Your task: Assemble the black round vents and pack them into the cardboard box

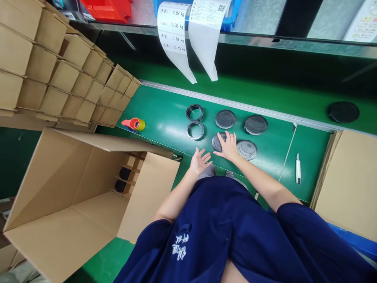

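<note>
Over the green worktop my right hand (228, 146) rests on a round black vent-like disc (216, 144), its fingers spread across the right part. A second disc (247, 150) with curved lines on its face lies just right of that hand. Behind them are two more discs, one at the left (225, 118) and one at the right (255, 124). My left hand (201, 161) is held near the front edge, palm up, fingers apart and nothing in it. Beyond it two black rings lie close together, a rear ring (194, 113) and a front ring (195, 131).
An open carton (97, 188) with dividers and dark round pieces stands left. A tape roll (141, 125) lies on the worktop (165, 114). At right are a white utility knife (298, 169), flat cardboard (350, 181) and another black disc (344, 112). Printed labels (173, 35) hang from the shelf.
</note>
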Demonstrator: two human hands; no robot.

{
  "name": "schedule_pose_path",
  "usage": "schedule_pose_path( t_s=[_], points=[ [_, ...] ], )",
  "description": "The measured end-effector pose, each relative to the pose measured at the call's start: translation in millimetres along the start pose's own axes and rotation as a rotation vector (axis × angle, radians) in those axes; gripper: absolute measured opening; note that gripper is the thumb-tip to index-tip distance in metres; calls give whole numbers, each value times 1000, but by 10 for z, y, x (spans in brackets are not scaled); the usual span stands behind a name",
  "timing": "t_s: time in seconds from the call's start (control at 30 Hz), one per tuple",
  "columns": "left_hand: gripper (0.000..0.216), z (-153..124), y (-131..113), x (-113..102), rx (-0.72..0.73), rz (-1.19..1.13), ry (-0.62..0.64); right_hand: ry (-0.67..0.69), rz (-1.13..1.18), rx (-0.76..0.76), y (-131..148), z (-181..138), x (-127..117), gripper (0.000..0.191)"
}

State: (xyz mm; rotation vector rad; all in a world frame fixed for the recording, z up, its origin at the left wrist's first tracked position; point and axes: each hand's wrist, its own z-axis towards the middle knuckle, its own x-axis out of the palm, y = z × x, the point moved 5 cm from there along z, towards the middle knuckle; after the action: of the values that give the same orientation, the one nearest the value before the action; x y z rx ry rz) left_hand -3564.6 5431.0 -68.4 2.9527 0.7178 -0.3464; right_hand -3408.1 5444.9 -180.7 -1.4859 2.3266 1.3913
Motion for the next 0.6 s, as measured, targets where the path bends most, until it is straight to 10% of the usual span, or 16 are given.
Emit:
schedule_pose_path(
  t_s=[0.3,0.43,0.6],
  points=[
    [34,198,-215,-571,203,556,-267,-77,26,-36,348,178,-100,78],
    [34,338,-345,-119,425,855,-156,37,6,-21,210,213,-100,71],
    [95,312,-89,851,691,1292,82,-179,-104,277,-346,-455,-473,81]
  ],
)
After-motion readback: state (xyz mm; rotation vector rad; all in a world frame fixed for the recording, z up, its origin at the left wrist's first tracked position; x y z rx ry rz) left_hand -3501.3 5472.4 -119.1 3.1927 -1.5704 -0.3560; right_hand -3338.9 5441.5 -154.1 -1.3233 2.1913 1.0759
